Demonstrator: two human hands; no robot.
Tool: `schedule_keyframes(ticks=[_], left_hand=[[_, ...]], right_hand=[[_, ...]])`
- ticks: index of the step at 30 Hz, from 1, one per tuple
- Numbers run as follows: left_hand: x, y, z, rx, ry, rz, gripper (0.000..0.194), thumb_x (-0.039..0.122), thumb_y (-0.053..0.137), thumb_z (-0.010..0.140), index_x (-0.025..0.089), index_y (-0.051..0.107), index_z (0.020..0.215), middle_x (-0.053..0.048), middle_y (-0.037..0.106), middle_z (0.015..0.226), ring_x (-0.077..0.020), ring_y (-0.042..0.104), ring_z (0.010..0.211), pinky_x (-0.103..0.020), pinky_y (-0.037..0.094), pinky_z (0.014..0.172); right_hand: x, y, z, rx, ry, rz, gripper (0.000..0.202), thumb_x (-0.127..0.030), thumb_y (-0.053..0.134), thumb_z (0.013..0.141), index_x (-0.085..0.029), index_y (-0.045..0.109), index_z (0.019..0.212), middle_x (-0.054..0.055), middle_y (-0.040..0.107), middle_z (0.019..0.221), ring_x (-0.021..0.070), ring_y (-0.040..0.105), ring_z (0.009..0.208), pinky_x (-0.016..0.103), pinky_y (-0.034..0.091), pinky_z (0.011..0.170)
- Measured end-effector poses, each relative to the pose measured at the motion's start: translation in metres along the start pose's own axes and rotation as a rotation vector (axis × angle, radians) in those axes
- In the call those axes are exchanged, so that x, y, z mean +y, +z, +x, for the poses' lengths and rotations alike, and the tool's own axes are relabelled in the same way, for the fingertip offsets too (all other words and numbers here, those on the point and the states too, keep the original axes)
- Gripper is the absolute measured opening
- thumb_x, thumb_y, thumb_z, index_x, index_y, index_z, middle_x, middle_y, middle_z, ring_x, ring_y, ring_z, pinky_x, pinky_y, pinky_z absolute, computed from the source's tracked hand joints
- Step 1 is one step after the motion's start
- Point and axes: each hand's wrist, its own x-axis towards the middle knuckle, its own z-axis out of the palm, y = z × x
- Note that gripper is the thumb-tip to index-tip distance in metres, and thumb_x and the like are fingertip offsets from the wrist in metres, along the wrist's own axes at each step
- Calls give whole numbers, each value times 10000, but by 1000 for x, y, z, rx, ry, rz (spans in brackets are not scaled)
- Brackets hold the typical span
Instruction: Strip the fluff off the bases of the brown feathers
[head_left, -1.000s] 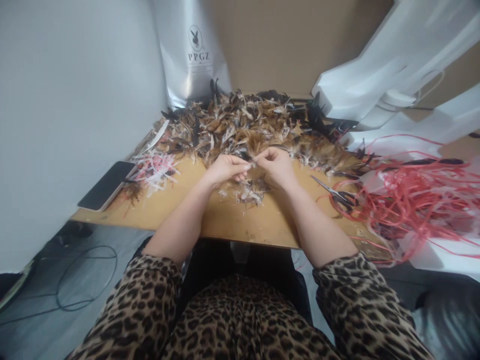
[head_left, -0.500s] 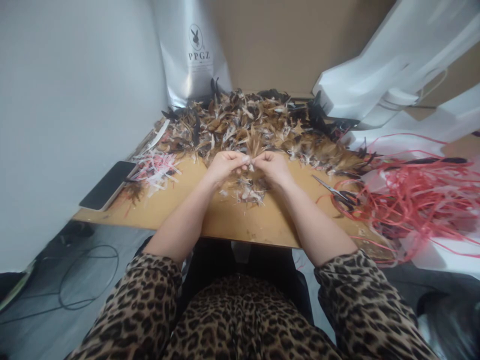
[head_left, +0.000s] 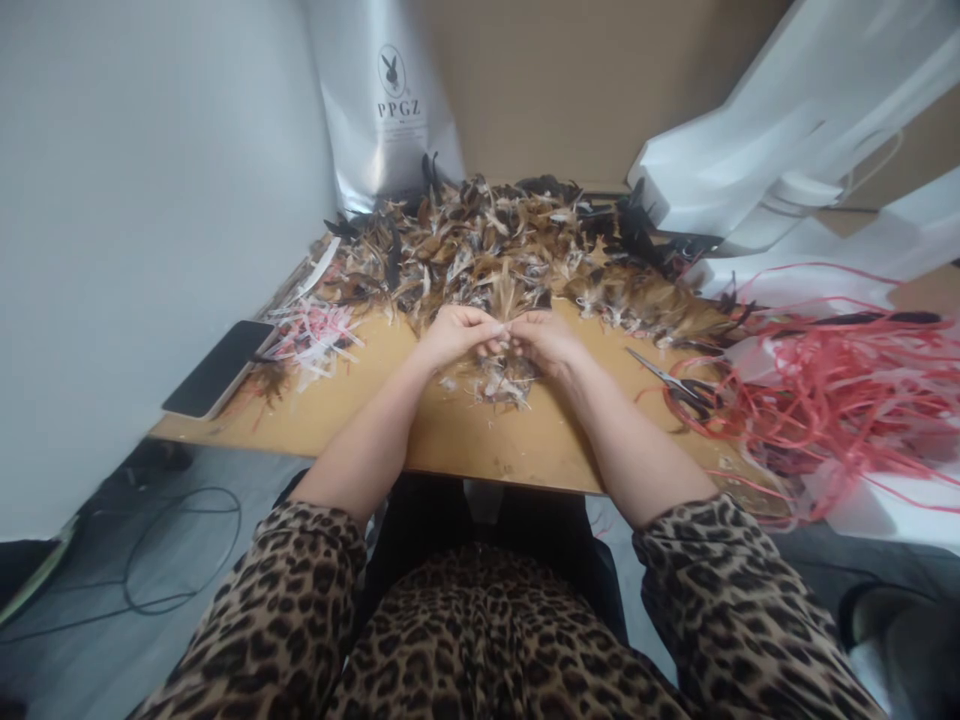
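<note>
– Yellow-brown tabletop (head_left: 465,440) crosses the middle of the frame. What lies on its right side?
– Scissors (head_left: 679,385), just beside a heap of red strips (head_left: 840,390).
– And how are your hands?
– My left hand (head_left: 457,335) and my right hand (head_left: 550,341) are both closed in a pinch, at the centre of the frame. They hold the base of one brown feather tuft (head_left: 505,292), which points upward, before the big feather pile (head_left: 465,225).

1. Head camera, one: head-worn, looking forward and down.
2. Range: near, wide field; left hand (head_left: 459,335) and right hand (head_left: 549,340) about mid-frame.
3. Bounds: leopard-print top (head_left: 487,640), six o'clock; pale panel (head_left: 150,250), nine; brown board (head_left: 540,90), twelve; red strands (head_left: 840,385), three.
</note>
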Motion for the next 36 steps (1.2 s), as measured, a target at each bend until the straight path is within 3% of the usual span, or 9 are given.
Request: schedule_keyframes(ticks=[9, 13, 16, 26, 31, 36], left_hand=[[-10, 0, 5, 57, -183, -30, 108, 160, 728, 693, 69, 702, 746, -66, 688, 628, -89, 637, 566, -202, 521, 600], [-16, 0, 7, 94, -219, -59, 129, 101, 738, 652, 64, 708, 772, -72, 693, 638, -94, 642, 575, -217, 529, 627], [-19, 1, 9, 112, -215, -63, 133, 99, 736, 642, 68, 710, 769, -73, 692, 636, -96, 642, 577, -221, 528, 630], [-24, 0, 10, 113, -149, 87, 154, 134, 748, 613, 83, 716, 755, -26, 646, 555, -67, 563, 482, -200, 479, 544], [-16, -3, 8, 116, -142, 46, 169, 213, 750, 648, 79, 691, 732, -37, 653, 575, -75, 578, 501, -213, 492, 563], [-12, -4, 6, 102, -148, 20, 202, 222, 768, 633, 74, 681, 739, -36, 652, 577, -74, 583, 504, -208, 489, 558]], right_hand=[[0, -7, -2, 9, 15, -285, 134, -182, 723, 655, -138, 637, 563, -3, 583, 474, 60, 474, 407, 191, 409, 419], [-4, -9, -4, 42, 6, -411, 149, -197, 728, 661, -151, 604, 593, -28, 541, 436, 58, 413, 366, 199, 313, 374], [-5, -10, -6, 35, -19, -449, 199, -278, 739, 654, -161, 586, 602, -54, 483, 406, 48, 352, 351, 202, 246, 363], [-2, 1, -9, 20, -131, -462, 356, -476, 733, 619, -144, 607, 609, -46, 479, 450, 38, 316, 405, 214, 221, 408], [-3, -9, -3, 69, -166, -310, 287, -425, 705, 650, -146, 649, 688, -36, 529, 507, 52, 372, 433, 221, 277, 447], [-5, -16, -3, 10, -219, -401, 273, -319, 723, 616, -130, 686, 810, 10, 648, 675, 91, 515, 576, 234, 401, 571]])
